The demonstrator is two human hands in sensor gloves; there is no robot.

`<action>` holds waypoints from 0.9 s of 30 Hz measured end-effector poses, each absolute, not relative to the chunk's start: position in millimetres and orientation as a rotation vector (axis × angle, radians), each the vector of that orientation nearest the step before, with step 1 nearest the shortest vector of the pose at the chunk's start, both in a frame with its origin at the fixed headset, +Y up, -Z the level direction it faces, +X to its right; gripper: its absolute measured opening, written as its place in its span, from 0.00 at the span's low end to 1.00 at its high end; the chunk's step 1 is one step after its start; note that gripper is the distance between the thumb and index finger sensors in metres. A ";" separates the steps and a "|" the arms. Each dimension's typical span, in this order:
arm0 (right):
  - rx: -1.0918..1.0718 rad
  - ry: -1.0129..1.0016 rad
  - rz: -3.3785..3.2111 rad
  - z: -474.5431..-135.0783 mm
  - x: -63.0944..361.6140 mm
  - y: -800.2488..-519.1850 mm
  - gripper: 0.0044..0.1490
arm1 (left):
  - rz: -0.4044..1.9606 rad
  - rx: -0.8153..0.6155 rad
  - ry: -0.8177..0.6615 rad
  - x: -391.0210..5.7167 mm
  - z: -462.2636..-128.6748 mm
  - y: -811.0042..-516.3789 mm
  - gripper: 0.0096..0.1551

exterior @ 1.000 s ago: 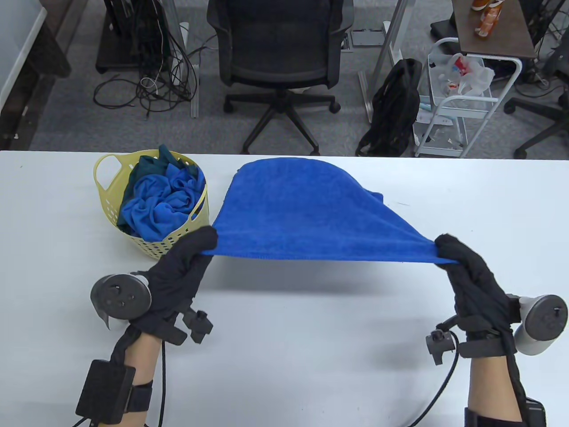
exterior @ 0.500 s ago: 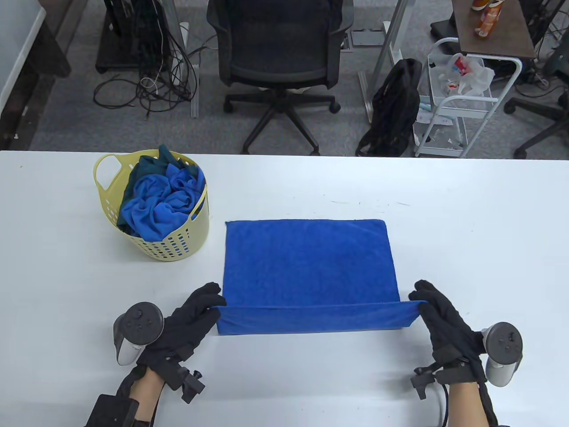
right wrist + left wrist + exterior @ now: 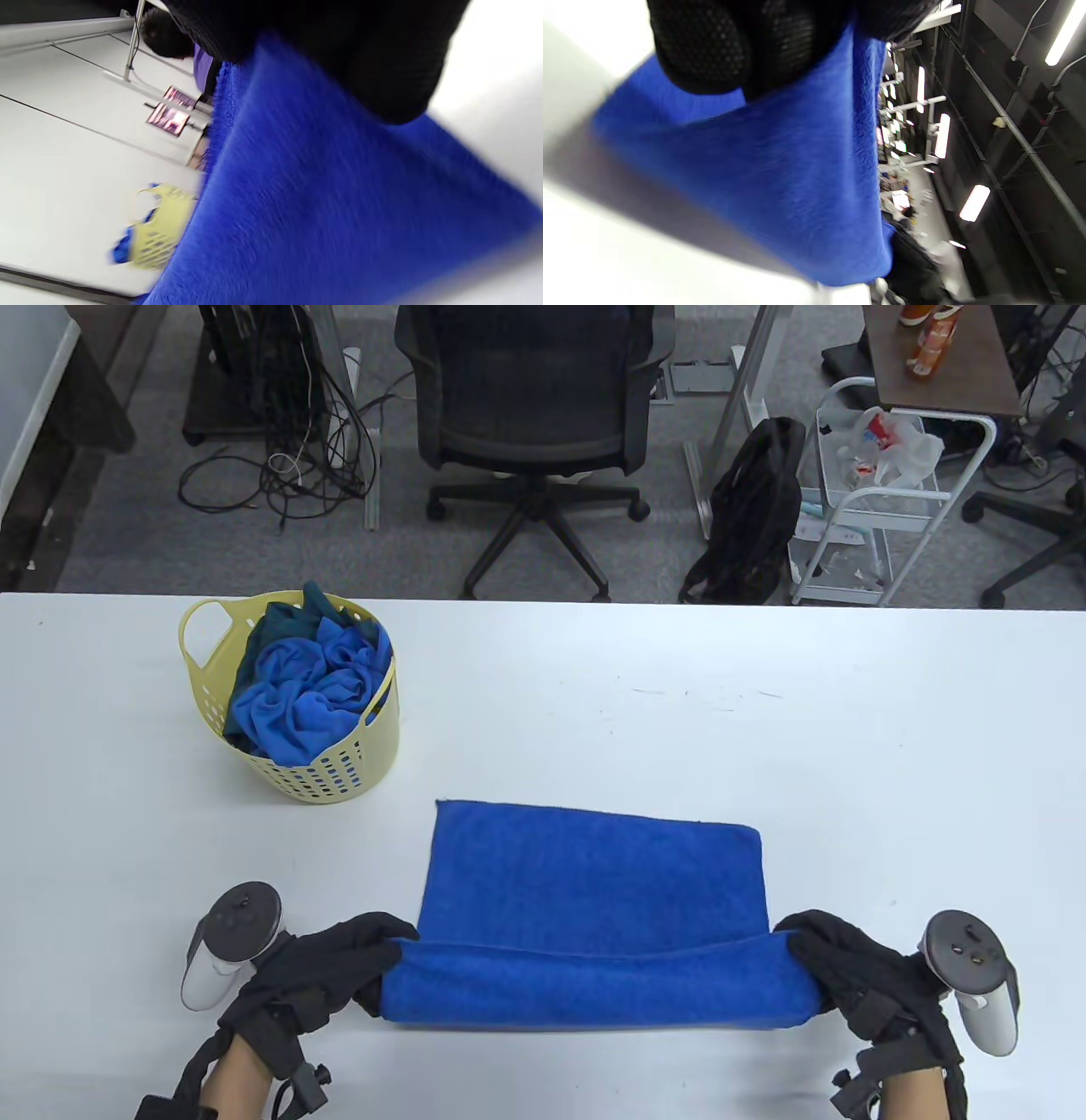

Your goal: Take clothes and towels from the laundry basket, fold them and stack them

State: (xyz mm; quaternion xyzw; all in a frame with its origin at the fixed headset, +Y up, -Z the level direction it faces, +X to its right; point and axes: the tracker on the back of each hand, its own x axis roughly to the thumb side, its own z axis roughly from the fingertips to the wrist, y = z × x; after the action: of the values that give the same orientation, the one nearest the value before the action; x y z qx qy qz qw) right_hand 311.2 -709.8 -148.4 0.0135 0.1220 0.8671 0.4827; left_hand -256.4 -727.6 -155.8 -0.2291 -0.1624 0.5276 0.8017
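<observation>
No legible text, label, brand, number or sign appears in any view; the packaging on the far cart is too small to read.

White table [image 3: 891, 780]: flat top, faint dark scuff marks near centre. Carries a yellow perforated laundry basket [image 3: 339, 776] at 10 o'clock, heaped with blue and teal cloth [image 3: 297, 704]; a blue towel [image 3: 594, 882] at 6 o'clock, far part flat, near edge raised off the surface.
</observation>
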 end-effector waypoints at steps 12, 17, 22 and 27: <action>-0.364 0.451 2.775 -237.7 267.9 -708.8 0.26 | 0.262 -0.371 0.038 -190.9 -243.9 -683.8 0.26; -0.480 0.545 2.813 -275.7 265.3 -745.2 0.26 | 0.166 -0.388 0.130 -171.0 -286.7 -720.2 0.26; -0.482 0.495 2.883 -287.4 260.8 -762.5 0.26 | 0.117 -0.435 0.172 -169.6 -307.3 -760.1 0.26; -0.461 0.440 2.939 -294.5 260.1 -768.7 0.25 | 0.061 -0.450 0.193 -172.6 -314.1 -767.5 0.26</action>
State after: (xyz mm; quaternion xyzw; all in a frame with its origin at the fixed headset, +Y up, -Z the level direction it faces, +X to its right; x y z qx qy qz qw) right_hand 260.1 -768.7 -294.5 -0.1529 0.1461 0.9751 0.0670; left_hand -172.6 -767.5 -314.1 -0.2226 0.0955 0.0302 0.9698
